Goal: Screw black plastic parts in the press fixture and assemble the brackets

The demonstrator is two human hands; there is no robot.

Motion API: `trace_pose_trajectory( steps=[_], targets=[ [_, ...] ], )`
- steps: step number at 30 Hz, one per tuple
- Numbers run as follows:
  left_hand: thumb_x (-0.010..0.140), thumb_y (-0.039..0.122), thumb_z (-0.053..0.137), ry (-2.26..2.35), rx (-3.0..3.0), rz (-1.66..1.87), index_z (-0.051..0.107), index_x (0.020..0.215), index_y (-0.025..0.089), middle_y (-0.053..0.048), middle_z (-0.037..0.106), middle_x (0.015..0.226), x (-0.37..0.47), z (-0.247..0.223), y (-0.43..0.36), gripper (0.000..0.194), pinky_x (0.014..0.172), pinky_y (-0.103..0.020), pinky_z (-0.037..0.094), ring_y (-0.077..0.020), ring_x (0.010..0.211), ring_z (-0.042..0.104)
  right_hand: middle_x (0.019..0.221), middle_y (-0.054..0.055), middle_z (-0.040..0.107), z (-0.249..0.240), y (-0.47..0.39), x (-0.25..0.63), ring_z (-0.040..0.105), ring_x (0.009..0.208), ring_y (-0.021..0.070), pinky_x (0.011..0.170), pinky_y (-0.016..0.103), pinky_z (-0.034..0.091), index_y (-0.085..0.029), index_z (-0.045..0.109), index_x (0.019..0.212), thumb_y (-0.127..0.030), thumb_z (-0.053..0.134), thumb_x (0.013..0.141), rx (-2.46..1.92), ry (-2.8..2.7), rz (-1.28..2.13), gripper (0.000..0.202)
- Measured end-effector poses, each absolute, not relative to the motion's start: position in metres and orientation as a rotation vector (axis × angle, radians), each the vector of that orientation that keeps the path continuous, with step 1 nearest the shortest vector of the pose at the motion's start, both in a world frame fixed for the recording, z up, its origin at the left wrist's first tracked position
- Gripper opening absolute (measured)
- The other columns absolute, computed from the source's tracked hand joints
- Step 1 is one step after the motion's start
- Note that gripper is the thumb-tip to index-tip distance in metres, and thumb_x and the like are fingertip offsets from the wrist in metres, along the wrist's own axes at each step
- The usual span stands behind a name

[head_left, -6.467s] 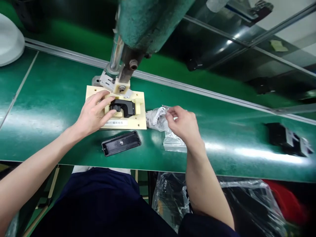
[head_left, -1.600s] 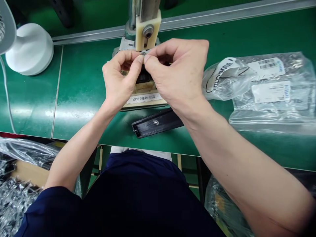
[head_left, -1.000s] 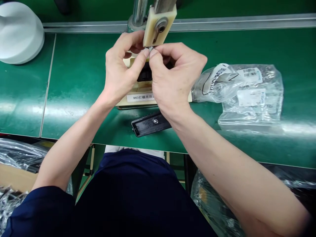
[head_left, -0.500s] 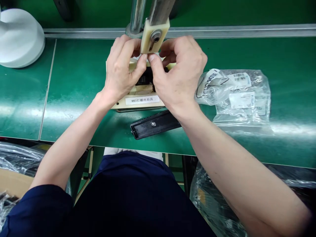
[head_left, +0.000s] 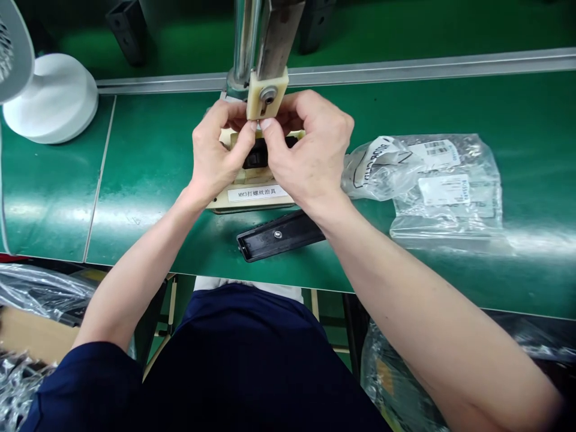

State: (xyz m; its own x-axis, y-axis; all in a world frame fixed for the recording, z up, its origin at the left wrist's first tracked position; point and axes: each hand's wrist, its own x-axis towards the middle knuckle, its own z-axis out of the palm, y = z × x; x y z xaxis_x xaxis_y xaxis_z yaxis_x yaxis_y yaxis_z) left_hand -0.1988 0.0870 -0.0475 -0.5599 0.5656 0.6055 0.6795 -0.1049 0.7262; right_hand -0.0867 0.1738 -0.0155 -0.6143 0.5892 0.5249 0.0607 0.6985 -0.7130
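My left hand (head_left: 219, 149) and my right hand (head_left: 310, 147) meet just under a cream plastic block (head_left: 255, 99) at the lower end of a metal press bar (head_left: 279, 39). Both thumbs and fingers are closed around the block's bottom edge, thumb tips almost touching. Something tiny and pale shows between the thumbs, too small to name. Beneath them a cream fixture (head_left: 220, 202) with a printed label (head_left: 254, 193) carries a black part (head_left: 255, 157), partly hidden by my hands. A long black plastic piece (head_left: 258, 243) with a round metal spot lies in front, its right end behind my right wrist.
Clear plastic bags (head_left: 481, 210) with labels lie to the right on the green bench (head_left: 144, 174). A white round base (head_left: 54, 114) stands at the left. Behind runs a metal rail (head_left: 405, 67), with a steel post (head_left: 244, 42) by the press. Plastic-wrapped goods fill the space below the bench edge.
The camera view has tilted, so the bench and fixture appear lower. My hands stay pinched under the block, with little change in their grip.
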Motion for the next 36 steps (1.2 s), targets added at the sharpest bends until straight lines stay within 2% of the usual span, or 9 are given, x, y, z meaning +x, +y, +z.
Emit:
trace_pose_trajectory(
  steps=[7, 16, 25, 30, 36],
  targets=[
    [0.084, 0.060, 0.057, -1.952, -1.412, -1.748, 0.060, 0.086, 0.025, -0.002, 0.061, 0.081, -0.202, -0.049, 0.087, 0.035, 0.075, -0.036, 0.052, -0.0190, 0.081, 0.061, 0.089, 0.006, 0.065, -0.023, 0.180, -0.087, 0.061, 0.084, 0.0235, 0.081, 0.040, 0.050, -0.025, 0.053, 0.087, -0.027, 0.053, 0.089, -0.427, -2.157, 0.852, 0.003],
    [0.082, 0.057, 0.060, -1.931, -1.531, -1.603, 0.056, 0.080, 0.025, -0.003, 0.057, 0.078, -0.215, -0.040, 0.086, 0.032, 0.075, -0.039, 0.051, -0.0215, 0.080, 0.058, 0.082, 0.004, 0.063, -0.012, 0.182, -0.087, 0.060, 0.078, 0.0221, 0.077, 0.037, 0.048, -0.024, 0.051, 0.078, -0.022, 0.055, 0.083, -0.457, -2.224, 0.805, 0.006],
    [0.079, 0.055, 0.065, -1.982, -1.549, -1.620, 0.054, 0.077, 0.024, -0.002, 0.057, 0.078, -0.214, -0.037, 0.088, 0.033, 0.079, -0.040, 0.051, -0.0212, 0.080, 0.059, 0.076, 0.002, 0.061, -0.006, 0.186, -0.085, 0.059, 0.072, 0.0202, 0.073, 0.037, 0.046, -0.023, 0.050, 0.071, -0.019, 0.060, 0.079, -0.390, -2.265, 0.715, 0.013],
    [0.080, 0.054, 0.065, -1.989, -1.514, -1.630, 0.055, 0.078, 0.025, -0.002, 0.060, 0.078, -0.208, -0.035, 0.086, 0.031, 0.074, -0.038, 0.051, -0.0198, 0.077, 0.059, 0.076, 0.003, 0.061, -0.008, 0.190, -0.085, 0.058, 0.072, 0.0202, 0.073, 0.037, 0.047, -0.023, 0.050, 0.074, -0.023, 0.060, 0.081, -0.366, -2.263, 0.731, 0.012],
    [0.082, 0.045, 0.063, -1.921, -1.462, -1.633, 0.055, 0.078, 0.025, -0.001, 0.061, 0.075, -0.202, -0.034, 0.084, 0.022, 0.067, -0.033, 0.049, -0.0168, 0.070, 0.057, 0.081, 0.004, 0.064, -0.015, 0.194, -0.088, 0.059, 0.075, 0.0219, 0.073, 0.039, 0.049, -0.024, 0.054, 0.077, -0.024, 0.057, 0.082, -0.315, -2.250, 0.743, 0.006]
  ],
)
